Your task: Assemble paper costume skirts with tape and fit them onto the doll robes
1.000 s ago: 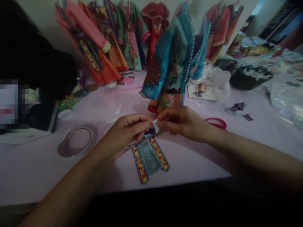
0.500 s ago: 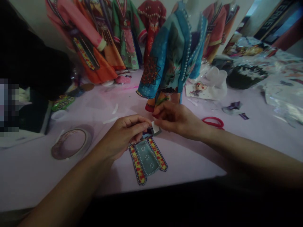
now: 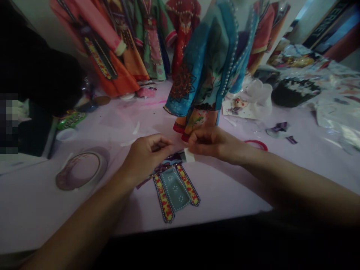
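Observation:
Over the table, my left hand (image 3: 147,155) is closed in a loose pinch, thumb and forefinger together; anything between the tips is too small to make out. Facing it, my right hand (image 3: 215,144) pinches the edge of a small white strip (image 3: 189,155) of tape or paper. Below the hands lies a small doll-costume sash piece: a patterned purple-blue band (image 3: 171,161) with a grey-green panel (image 3: 176,191) hanging from it, edged by two yellow-and-red strips. Part of the band is hidden by my left hand.
A blue beaded doll robe (image 3: 208,67) stands just behind my hands, with more dressed figures (image 3: 150,45) at the back. A tape roll (image 3: 81,170) lies left. To the right are red scissor handles (image 3: 257,144), partly hidden, fabric scraps (image 3: 278,129) and a dark bowl (image 3: 295,92).
My fingers have drawn slightly apart. The white strip has shifted right with my right hand, and more of the patterned band shows. The view has tilted slightly.

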